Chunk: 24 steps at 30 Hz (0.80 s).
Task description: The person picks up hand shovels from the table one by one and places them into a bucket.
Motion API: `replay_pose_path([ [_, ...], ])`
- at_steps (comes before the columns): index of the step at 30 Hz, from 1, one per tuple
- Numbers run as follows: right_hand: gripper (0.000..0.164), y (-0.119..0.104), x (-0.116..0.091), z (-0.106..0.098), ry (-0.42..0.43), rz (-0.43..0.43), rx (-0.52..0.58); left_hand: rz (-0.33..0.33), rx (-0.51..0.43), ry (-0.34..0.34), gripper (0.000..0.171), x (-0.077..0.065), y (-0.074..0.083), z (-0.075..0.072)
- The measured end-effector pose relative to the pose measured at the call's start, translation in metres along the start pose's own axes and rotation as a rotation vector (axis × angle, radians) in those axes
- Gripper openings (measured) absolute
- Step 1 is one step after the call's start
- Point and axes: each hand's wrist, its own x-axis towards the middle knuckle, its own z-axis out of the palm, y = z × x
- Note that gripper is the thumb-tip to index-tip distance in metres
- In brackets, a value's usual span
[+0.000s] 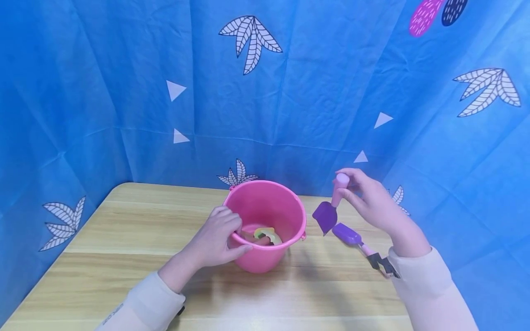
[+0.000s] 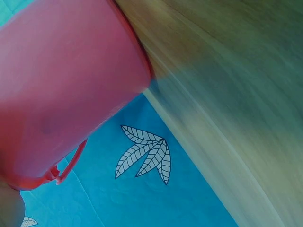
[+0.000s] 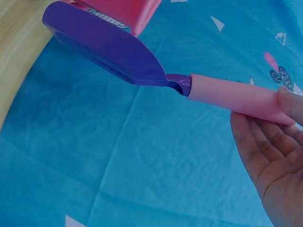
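Note:
A pink bucket [image 1: 265, 207] stands on the wooden table, with a yellow item [image 1: 265, 231] and some brownish pieces at its bottom. My left hand [image 1: 219, 236] grips the bucket's near-left rim, fingers over the edge and thumb along the outside. To the right of the bucket, my right hand [image 1: 368, 197] pinches the pink handle of a purple toy shovel [image 3: 109, 47] near its end. The shovel is held above the table, its blade [image 1: 325, 217] pointing down toward the bucket side. In the left wrist view, the bucket's outer wall [image 2: 71, 75] fills the upper left.
A second purple scoop [image 1: 348, 234] with a pinkish handle lies on the table below my right hand, partly behind the dark wrist strap [image 1: 378, 262]. The wooden table [image 1: 103, 257] ends at a blue patterned curtain [image 1: 290, 92] behind and at the sides.

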Motion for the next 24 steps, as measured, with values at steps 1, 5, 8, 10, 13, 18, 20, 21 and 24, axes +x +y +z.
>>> replay_pose_path([
  [1,0.039,-0.001,0.002,-0.001,0.002,-0.001,-0.005,0.002,-0.001,0.003,0.037,0.000,0.000,0.000],
  [5,0.038,-0.006,0.010,-0.007,0.004,-0.005,-0.002,0.004,0.004,0.002,0.036,-0.001,0.000,-0.001],
  [8,0.037,-0.009,0.017,-0.010,0.004,-0.015,0.002,0.000,0.004,-0.002,0.036,-0.001,0.000,-0.001],
  [10,0.037,-0.011,0.021,-0.013,0.003,-0.026,0.001,-0.003,-0.003,-0.004,0.037,0.000,0.000,-0.002],
  [13,0.038,-0.014,0.026,-0.018,-0.002,-0.035,-0.014,-0.005,-0.007,-0.007,0.037,0.000,0.000,-0.001],
  [18,0.040,-0.020,0.036,-0.027,-0.014,-0.058,-0.015,-0.010,-0.008,-0.008,0.037,0.001,0.000,-0.001],
  [20,0.040,-0.022,0.039,-0.030,-0.016,-0.067,-0.011,-0.011,-0.008,-0.008,0.037,0.001,0.000,-0.001],
  [21,0.041,-0.022,0.040,-0.031,-0.015,-0.069,-0.011,-0.010,-0.007,-0.008,0.037,0.001,0.000,-0.001],
  [24,0.040,-0.025,0.043,-0.033,-0.002,-0.071,-0.018,-0.004,-0.010,-0.014,0.037,0.001,0.001,-0.002],
])
